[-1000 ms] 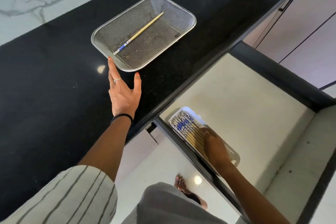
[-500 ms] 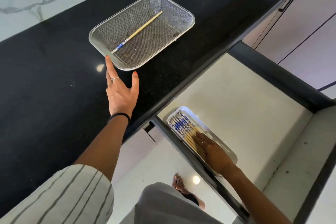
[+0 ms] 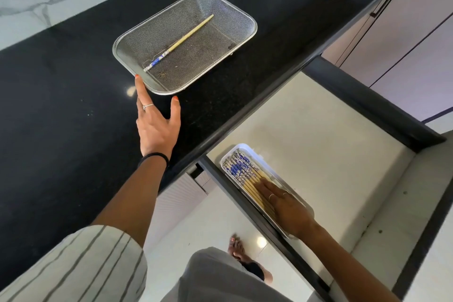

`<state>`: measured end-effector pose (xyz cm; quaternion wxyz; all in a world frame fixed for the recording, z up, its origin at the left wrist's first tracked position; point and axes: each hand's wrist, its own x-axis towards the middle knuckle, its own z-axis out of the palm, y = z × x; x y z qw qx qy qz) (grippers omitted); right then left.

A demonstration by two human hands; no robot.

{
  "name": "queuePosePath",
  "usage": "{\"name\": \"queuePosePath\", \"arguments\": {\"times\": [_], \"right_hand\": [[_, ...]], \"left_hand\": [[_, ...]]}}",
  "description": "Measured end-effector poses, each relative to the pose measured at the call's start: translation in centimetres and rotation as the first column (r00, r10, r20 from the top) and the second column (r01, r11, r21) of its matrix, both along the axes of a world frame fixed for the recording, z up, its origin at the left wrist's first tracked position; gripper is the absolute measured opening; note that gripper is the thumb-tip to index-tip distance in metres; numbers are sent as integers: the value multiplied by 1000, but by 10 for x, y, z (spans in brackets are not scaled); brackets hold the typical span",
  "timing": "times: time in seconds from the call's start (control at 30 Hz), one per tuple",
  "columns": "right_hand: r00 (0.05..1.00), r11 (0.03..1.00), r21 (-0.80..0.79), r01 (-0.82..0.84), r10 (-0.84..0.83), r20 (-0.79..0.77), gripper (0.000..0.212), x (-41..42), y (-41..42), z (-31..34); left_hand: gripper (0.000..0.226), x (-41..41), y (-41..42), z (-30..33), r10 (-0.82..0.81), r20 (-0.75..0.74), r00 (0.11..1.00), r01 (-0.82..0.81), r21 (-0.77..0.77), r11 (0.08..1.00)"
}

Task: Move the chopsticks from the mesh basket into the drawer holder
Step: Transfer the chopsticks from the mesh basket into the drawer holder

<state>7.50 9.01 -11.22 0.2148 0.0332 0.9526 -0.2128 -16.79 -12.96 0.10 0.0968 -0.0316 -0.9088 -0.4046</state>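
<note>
A rectangular mesh basket (image 3: pixel 247 16) sits on the black counter with one chopstick (image 3: pixel 182 40) lying diagonally in it, blue-patterned end toward me. My left hand (image 3: pixel 157 125) lies flat on the counter, its index fingertip touching the basket's near rim. In the open drawer a white holder (image 3: pixel 250 151) is filled with several blue-and-wood chopsticks (image 3: pixel 241 170). My right hand (image 3: pixel 285 206) rests flat, fingers straight, on the wooden ends of those chopsticks and covers the holder's near half.
The black counter (image 3: pixel 61 95) runs to a marble wall at top left. The open drawer (image 3: pixel 318 149) has a pale floor and dark sides. Cabinet doors with dark handles (image 3: pixel 383 3) stand at the upper right. My foot (image 3: pixel 239 250) shows on the floor below.
My right hand has slid forward along the chopsticks in the holder, fingers now stretched flat over them. My left hand has stayed at the basket's rim.
</note>
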Motion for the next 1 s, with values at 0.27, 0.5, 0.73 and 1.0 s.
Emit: {"name": "queuePosePath", "arguments": {"times": [0.27, 0.5, 0.73, 1.0], "right_hand": [[991, 991, 14, 135, -135, 2, 68, 6, -3, -1], [971, 971, -26, 239, -238, 22, 61, 13, -4, -1], [971, 961, -137, 239, -238, 29, 57, 3, -7, 17], [913, 941, -299, 157, -254, -320, 39, -69, -11, 99]], "left_hand": [[83, 0, 0, 0, -3, 5, 1000, 3, 2, 1000], [84, 2, 0, 2, -31, 13, 999, 32, -26, 999], [83, 2, 0, 4, -23, 25, 999, 25, -54, 998], [84, 3, 1, 5, -30, 31, 999, 31, -59, 998]]}}
